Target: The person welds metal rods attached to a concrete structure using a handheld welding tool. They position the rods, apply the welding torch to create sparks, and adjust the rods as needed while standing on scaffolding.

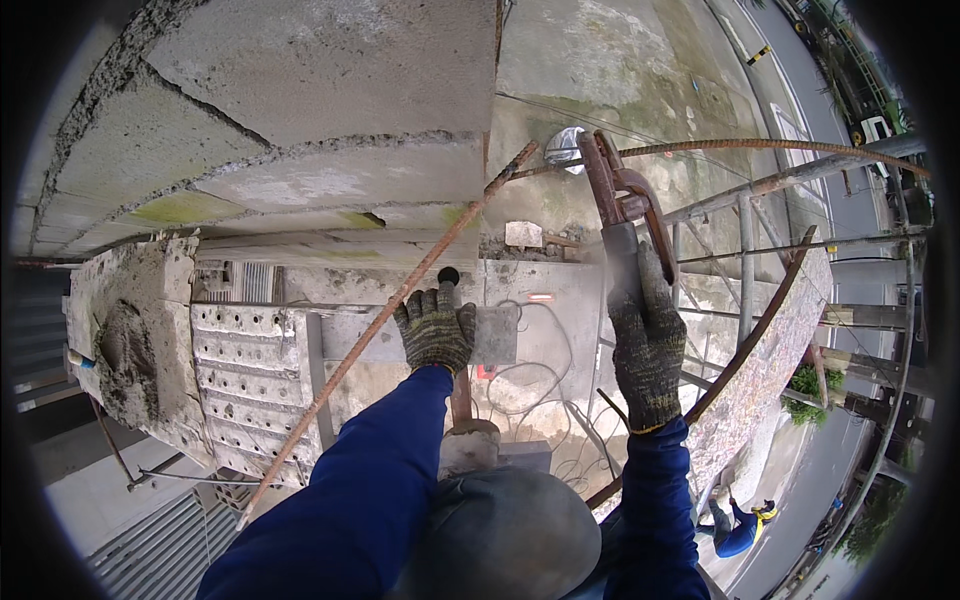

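My right hand (646,355), in a dark knitted glove with yellowish flecks, is closed around the grey handle of a welding electrode holder (612,185). Its brown jaws and lever point away from me. My left hand (437,330), gloved alike, reaches forward with its fingers stretched and slightly apart. Just past its fingertips shows a dark round end of a short grey tube (449,277); whether the hand touches it I cannot tell. A rusty bar (390,305) slants past the left side of that hand, and below the wrist stands a brown post (461,395).
A concrete block wall (330,90) rises at the far left. Near it lie a board with mortar (130,340) and a perforated slab (250,370). Loose cables (560,370) lie below. Metal scaffolding (745,260) and a bent rebar (730,145) stand at right; a blue-clad person (738,535) is lower down.
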{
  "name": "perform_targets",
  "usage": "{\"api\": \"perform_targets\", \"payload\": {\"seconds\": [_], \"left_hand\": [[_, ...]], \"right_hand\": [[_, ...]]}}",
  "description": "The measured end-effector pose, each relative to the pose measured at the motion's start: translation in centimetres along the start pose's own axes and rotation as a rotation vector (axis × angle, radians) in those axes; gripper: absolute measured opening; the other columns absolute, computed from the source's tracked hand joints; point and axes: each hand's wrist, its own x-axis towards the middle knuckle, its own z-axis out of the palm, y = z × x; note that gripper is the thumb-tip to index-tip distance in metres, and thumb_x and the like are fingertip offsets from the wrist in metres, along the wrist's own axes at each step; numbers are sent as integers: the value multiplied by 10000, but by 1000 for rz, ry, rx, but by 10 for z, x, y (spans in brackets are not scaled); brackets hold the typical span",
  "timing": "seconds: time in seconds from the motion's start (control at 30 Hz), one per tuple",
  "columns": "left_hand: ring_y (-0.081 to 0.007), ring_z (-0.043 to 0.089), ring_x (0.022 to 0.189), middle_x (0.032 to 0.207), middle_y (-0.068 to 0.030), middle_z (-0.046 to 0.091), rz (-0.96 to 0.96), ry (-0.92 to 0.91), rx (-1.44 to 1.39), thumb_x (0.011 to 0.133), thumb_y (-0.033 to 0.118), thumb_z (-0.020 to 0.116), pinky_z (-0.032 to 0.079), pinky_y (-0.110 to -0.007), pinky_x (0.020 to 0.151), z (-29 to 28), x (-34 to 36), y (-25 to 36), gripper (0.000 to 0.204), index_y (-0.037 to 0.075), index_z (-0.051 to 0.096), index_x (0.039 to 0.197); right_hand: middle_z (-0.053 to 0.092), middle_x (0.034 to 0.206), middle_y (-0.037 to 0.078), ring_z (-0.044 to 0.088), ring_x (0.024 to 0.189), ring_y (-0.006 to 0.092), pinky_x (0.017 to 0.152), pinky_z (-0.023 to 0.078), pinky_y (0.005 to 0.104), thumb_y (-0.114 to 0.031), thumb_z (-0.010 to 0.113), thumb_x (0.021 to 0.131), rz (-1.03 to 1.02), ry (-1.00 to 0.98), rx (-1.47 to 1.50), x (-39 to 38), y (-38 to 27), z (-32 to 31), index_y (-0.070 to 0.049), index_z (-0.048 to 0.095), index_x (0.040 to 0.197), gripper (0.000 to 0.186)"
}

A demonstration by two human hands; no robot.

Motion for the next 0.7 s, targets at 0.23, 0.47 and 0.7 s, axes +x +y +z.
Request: {"api": "perform_targets", "payload": {"seconds": [0.23,0.47,0.7], "left_hand": [[-374,485,1190,1195,-174,573,-17,-8,-24,917,419,527,209,-638,1124,6,2,-1,587,35,504,1361],[-379,476,1210,1200,-180,568,-31,-34,-40,914,424,532,202,-644,1125,10,3,-3,569,41,520,1333],[-380,476,1215,1220,-186,565,-32,-31,-54,910,416,536,211,-644,1120,8,5,-5,559,46,528,1329]], "right_hand": [[702,1072,179,655,898,189,804,509,331,-123,645,955,-10,-8,46,1,13,25,-30,461,1456,542],[697,1087,195,643,912,171,805,508,328,-103,632,963,-117,51,48,4,37,48,-42,447,1472,545],[686,966,170,595,796,158,740,500,336,-124,626,968,-73,30,43,8,25,46,-52,440,1481,550]]}}
